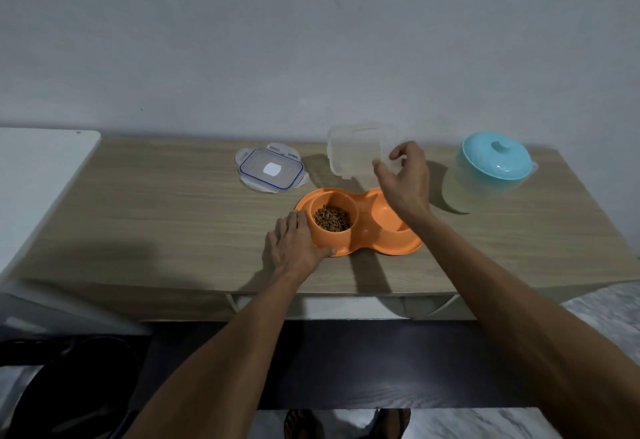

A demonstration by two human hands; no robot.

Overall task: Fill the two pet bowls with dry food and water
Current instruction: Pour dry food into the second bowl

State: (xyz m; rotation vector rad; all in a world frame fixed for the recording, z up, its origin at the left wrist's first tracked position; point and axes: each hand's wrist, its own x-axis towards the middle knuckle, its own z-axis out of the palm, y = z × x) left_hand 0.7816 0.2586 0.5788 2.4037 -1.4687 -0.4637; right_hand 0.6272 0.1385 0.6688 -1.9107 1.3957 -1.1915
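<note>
An orange double pet bowl (363, 236) sits on the wooden table. Its left bowl holds brown dry food (331, 218); its right bowl (384, 212) looks empty. My left hand (296, 243) rests flat against the dish's left rim, fingers against the edge. My right hand (405, 179) is raised above the right bowl, holding a clear empty plastic container (356, 153) tilted in the air. A clear pitcher with a turquoise lid (493, 161) stands at the right back of the table; its water level is hard to see.
The container's clear lid with a blue seal (272, 170) lies flat behind the dish to the left. A white surface (41, 168) adjoins the table's left end. A wall runs just behind the table. Dark objects lie on the floor at lower left.
</note>
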